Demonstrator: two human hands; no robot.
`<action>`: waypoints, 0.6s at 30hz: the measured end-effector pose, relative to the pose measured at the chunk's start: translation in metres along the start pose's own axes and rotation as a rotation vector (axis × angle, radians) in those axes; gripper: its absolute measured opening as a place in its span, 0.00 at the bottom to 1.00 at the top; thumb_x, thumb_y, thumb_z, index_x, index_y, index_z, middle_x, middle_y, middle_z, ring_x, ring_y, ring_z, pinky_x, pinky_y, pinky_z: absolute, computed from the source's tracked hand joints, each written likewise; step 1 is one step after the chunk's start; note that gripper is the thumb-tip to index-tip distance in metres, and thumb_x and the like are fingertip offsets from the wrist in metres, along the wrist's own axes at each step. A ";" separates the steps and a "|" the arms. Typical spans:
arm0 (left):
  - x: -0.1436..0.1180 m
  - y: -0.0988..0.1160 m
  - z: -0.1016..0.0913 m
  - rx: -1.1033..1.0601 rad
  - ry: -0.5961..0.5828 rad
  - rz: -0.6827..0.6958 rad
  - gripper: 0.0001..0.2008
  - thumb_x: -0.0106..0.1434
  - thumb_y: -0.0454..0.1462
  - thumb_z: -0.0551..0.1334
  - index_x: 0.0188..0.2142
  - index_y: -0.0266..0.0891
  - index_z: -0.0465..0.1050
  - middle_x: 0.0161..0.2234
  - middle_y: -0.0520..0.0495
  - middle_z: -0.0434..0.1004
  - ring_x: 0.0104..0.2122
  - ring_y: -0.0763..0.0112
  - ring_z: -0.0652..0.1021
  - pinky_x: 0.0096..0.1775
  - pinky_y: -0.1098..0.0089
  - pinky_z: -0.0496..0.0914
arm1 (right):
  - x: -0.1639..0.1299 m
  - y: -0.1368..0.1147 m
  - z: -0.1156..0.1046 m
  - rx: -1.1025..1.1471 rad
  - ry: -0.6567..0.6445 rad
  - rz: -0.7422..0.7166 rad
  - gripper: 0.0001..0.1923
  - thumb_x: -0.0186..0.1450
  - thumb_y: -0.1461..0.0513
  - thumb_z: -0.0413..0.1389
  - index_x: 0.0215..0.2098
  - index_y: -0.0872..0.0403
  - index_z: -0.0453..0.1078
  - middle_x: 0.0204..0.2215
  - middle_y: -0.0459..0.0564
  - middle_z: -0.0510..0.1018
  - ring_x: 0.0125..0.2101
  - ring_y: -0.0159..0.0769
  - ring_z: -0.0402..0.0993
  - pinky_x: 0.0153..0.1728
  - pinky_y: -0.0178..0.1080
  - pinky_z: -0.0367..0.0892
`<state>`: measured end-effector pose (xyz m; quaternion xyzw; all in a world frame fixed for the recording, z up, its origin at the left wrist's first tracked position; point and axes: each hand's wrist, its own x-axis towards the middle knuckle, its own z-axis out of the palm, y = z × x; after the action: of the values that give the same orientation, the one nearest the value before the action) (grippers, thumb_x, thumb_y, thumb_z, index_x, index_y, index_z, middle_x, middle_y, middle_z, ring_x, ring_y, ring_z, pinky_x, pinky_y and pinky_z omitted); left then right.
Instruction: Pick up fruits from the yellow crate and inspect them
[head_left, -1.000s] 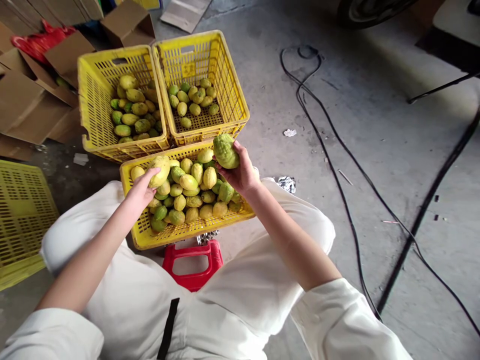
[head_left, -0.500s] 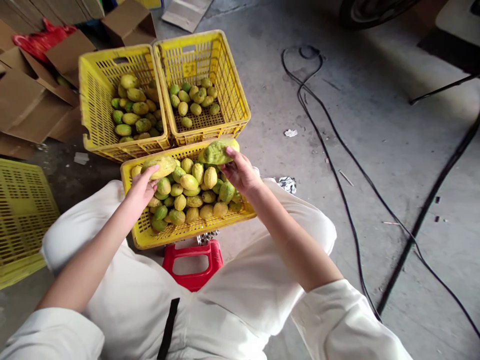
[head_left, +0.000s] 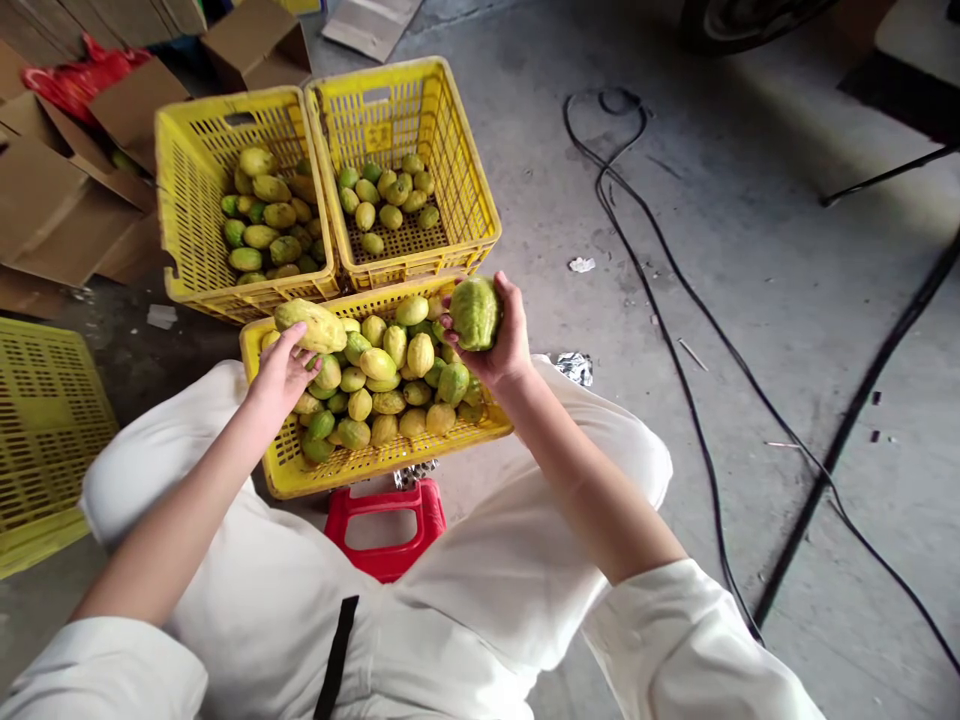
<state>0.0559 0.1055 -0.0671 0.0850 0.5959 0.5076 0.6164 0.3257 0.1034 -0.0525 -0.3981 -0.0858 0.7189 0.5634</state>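
Note:
Over the near yellow crate, my left hand is closed on a long yellow fruit with bumpy skin. My right hand, above the same crate's right side, grips a green ridged fruit with one end turned up towards me. Beneath both hands, a heap of oval yellow and green fruits fills much of the crate. The fingers behind each held fruit are partly hidden. The exact kind of fruit is hard to tell.
Two deeper yellow crates, the left one and the right one, hold more fruit behind. Another yellow crate stands at far left. Cardboard boxes lie behind it. A red stool is below me; black cables cross the right floor.
My right hand has turned the green fruit from lying sideways to end-up and shifted slightly right. The yellow fruit in my left hand has tilted and moved slightly left.

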 end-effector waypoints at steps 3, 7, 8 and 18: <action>0.003 -0.001 -0.002 -0.008 0.013 -0.031 0.10 0.57 0.35 0.71 0.29 0.41 0.70 0.25 0.54 0.74 0.27 0.73 0.74 0.29 0.72 0.70 | 0.002 0.001 -0.003 0.020 -0.006 0.031 0.19 0.65 0.44 0.55 0.40 0.50 0.71 0.35 0.52 0.84 0.40 0.45 0.83 0.32 0.41 0.80; 0.000 0.002 0.000 0.003 -0.020 -0.050 0.08 0.58 0.36 0.70 0.35 0.42 0.72 0.30 0.53 0.78 0.28 0.73 0.75 0.28 0.73 0.70 | 0.005 0.006 -0.004 0.011 -0.040 0.027 0.18 0.64 0.47 0.59 0.44 0.50 0.72 0.36 0.51 0.84 0.46 0.46 0.83 0.41 0.45 0.81; -0.002 0.002 0.001 0.014 -0.029 -0.047 0.09 0.58 0.35 0.70 0.37 0.43 0.73 0.32 0.53 0.80 0.29 0.72 0.77 0.28 0.73 0.70 | 0.005 0.007 -0.003 0.010 -0.024 0.015 0.17 0.64 0.48 0.60 0.44 0.49 0.72 0.35 0.49 0.84 0.45 0.45 0.83 0.41 0.44 0.81; -0.007 0.000 0.003 0.183 0.035 -0.054 0.12 0.51 0.34 0.74 0.33 0.43 0.73 0.32 0.52 0.80 0.34 0.67 0.79 0.31 0.69 0.72 | 0.007 0.008 -0.011 0.032 -0.059 0.076 0.17 0.63 0.47 0.59 0.42 0.50 0.73 0.34 0.51 0.83 0.45 0.48 0.82 0.41 0.49 0.83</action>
<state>0.0605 0.1017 -0.0614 0.1163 0.6524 0.4358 0.6091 0.3269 0.1034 -0.0684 -0.3707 -0.0758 0.7524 0.5392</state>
